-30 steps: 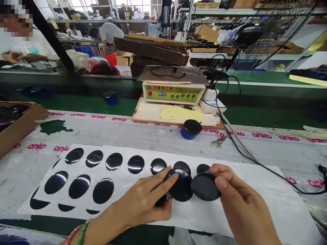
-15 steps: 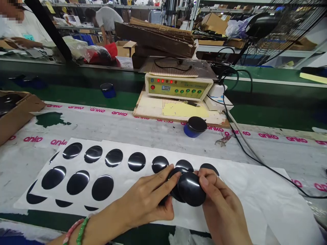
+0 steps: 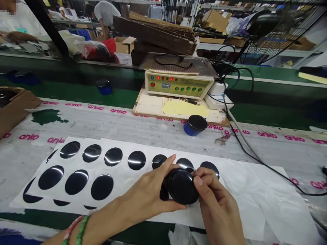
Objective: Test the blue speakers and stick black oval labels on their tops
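My left hand (image 3: pixel 150 190) is wrapped around a round black part (image 3: pixel 165 194), thumb below and fingers above. A glossy black disc sticker (image 3: pixel 185 187) lies against the part's face, nearly lined up with its rim. The fingers of my right hand (image 3: pixel 217 204) pinch the sticker's right edge. Whether it is stuck down fully I cannot tell. Under both hands spreads a white sticker sheet (image 3: pixel 122 178) with rows of black discs, its right portion bare. Beyond it stands a blue round unit with a black top (image 3: pixel 195 126).
A control box (image 3: pixel 178 83) with red lights and green buttons sits on a board (image 3: pixel 150 110); cables (image 3: pixel 245 149) trail to the right. An open carton (image 3: pixel 17 109) is at left. More blue units (image 3: pixel 104 87) stand on the green belt (image 3: pixel 79 88). A person (image 3: pixel 20 25) is across the line.
The disc sticker has moved left from an offset position onto the part's face. My left index finger has lifted off the front, and its thumb now reaches under the part.
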